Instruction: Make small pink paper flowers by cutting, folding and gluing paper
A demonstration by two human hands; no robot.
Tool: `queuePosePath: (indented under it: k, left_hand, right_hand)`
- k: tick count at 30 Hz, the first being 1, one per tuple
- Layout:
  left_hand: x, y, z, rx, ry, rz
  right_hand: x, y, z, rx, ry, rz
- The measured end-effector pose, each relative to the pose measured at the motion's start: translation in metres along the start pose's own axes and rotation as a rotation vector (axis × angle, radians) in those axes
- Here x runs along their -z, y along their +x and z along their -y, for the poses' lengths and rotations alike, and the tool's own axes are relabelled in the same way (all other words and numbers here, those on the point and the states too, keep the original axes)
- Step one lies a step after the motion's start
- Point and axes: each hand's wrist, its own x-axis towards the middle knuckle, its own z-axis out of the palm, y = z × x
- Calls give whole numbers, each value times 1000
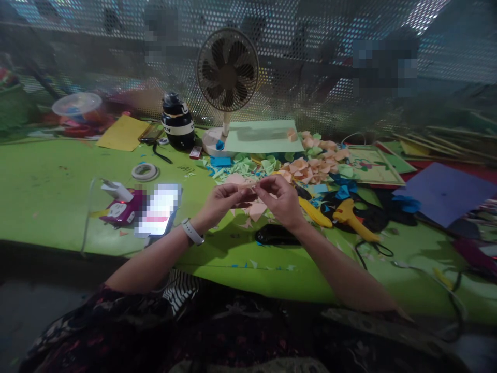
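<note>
Over the paper pile, my left hand (pixel 226 203) and my right hand (pixel 281 199) meet with fingers pinched together. Between their fingertips is a small pale piece of paper (pixel 253 187), mostly hidden by the fingers. Pink paper scraps (pixel 257 210) lie just beneath and behind the hands. A black stapler-like object (pixel 274 235) rests on the table below my right wrist. Beyond the hands spreads a heap of peach paper pieces (pixel 306 167) and green paper pieces (pixel 248 165).
A green table (pixel 225 254) carries a fan (pixel 228 72), a black jug (pixel 178 127), a lit phone (pixel 159 210), a tape roll (pixel 145 172) and a purple power strip (pixel 124 210). To the right are a yellow glue gun (pixel 355 220), its cord and purple paper (pixel 450 191).
</note>
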Motion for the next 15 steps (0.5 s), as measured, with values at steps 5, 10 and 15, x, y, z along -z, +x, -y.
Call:
queuePosePath:
  k: [5,10,15]
  left_hand:
    - [-1,1,0,-2,7,-41]
    - [-1,1,1,-34,-7,-61]
    - [-2,1,3,-50,-10,-52]
  right_hand:
    - [0,2,-1,-105,86,-12]
    - [0,4,3,-133,103,34]
    - [0,4,4,-131,155,32]
